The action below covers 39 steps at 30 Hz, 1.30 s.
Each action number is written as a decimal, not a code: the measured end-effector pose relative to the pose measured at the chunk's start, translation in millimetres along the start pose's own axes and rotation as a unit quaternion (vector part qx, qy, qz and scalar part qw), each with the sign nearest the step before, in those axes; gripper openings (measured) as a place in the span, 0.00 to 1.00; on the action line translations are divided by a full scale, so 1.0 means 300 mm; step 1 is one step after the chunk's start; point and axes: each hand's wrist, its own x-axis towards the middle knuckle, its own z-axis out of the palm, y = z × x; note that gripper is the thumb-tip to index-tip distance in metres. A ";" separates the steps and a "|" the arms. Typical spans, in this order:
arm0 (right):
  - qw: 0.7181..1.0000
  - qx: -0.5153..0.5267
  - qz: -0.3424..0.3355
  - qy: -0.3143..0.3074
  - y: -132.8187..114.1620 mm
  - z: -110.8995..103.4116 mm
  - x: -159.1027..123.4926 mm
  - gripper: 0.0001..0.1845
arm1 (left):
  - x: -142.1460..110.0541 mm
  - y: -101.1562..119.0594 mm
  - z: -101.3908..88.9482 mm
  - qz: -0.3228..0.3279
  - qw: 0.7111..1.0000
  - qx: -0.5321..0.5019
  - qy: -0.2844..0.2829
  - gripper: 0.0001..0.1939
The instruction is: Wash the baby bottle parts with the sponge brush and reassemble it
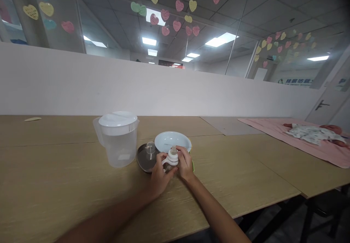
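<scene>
Both my hands are closed around a baby bottle (173, 157) with a white collar, a white side handle and a clear nipple on top. My left hand (160, 175) grips it at the handle side. Fingers of my right hand (186, 163) press against the collar and nipple from the other side. Much of the bottle's body is hidden by my hands. Just behind them sits a white bowl (169, 137). A dark round metal tray (142, 161) lies to the left, with a clear plastic cap (150, 148) on it.
A clear pitcher (121, 148) with a white lid (118, 119) stands left of the tray. On the wooden table (68, 184), far right, a baby-like figure (314, 133) in patterned clothing lies on a pink cloth (270, 132). A dark stool (325, 203) is below the table's right side.
</scene>
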 end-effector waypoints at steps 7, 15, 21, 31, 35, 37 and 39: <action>0.998 0.019 0.056 0.028 -0.019 0.009 -0.007 0.12 | 0.000 -0.002 0.000 0.002 1.000 -0.003 -0.005 0.23; 0.999 0.018 0.024 0.044 -0.024 0.011 0.021 0.11 | -0.002 -0.001 -0.005 -0.003 1.000 -0.001 -0.019 0.17; 0.998 0.037 0.022 0.049 -0.021 0.005 0.043 0.10 | 0.000 0.018 -0.011 0.005 0.999 0.005 -0.033 0.14; 0.975 0.169 0.144 0.008 -0.027 -0.014 0.073 0.10 | -0.006 0.023 -0.006 -0.027 1.000 0.003 -0.008 0.23; 0.962 0.205 0.182 -0.003 -0.034 -0.012 0.075 0.15 | -0.006 0.015 -0.007 -0.027 0.999 0.002 -0.022 0.21; 0.957 0.213 0.197 -0.009 -0.036 -0.010 0.077 0.16 | -0.006 0.012 -0.009 -0.020 0.999 0.005 -0.031 0.19; 0.954 0.220 0.205 -0.011 -0.036 -0.008 0.079 0.16 | -0.006 0.011 -0.011 -0.011 0.999 0.014 -0.036 0.16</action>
